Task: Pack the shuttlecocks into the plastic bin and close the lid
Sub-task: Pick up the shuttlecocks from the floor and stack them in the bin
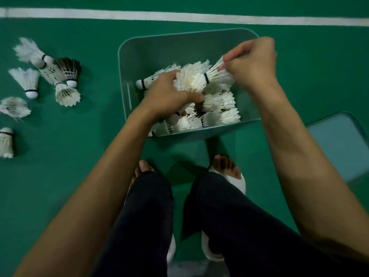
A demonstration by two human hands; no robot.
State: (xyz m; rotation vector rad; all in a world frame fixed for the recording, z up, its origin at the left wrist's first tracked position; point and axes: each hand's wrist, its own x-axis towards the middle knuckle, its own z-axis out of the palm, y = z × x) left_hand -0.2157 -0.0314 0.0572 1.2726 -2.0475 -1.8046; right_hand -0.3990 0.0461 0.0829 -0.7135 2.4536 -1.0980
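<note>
the green floor is filling the view, with a white line running across the far side. the plastic bin is sitting open in the middle, just beyond the person's feet. its lid is lying flat on the floor to the near right, apart from the bin.

inside the bin a pile of shuttlecocks is covering the bottom, mostly on the near and right side. several loose shuttlecocks are lying on the floor well to the left, one of them a black-feathered shuttlecock.

both arms are reaching over the bin. the left grip is curling round the feathers of a white shuttlecock whose cork is pointing left. the right grip is pinching the feathers of a second shuttlecock, whose cork end is tucking into the first, so the two are lying nose to tail above the pile. whether they are being pushed together or pulled apart i cannot tell.

the packing is looking well under way but not finished: the loose ones on the left are not yet in the bin, and the lid is not yet on.
</note>
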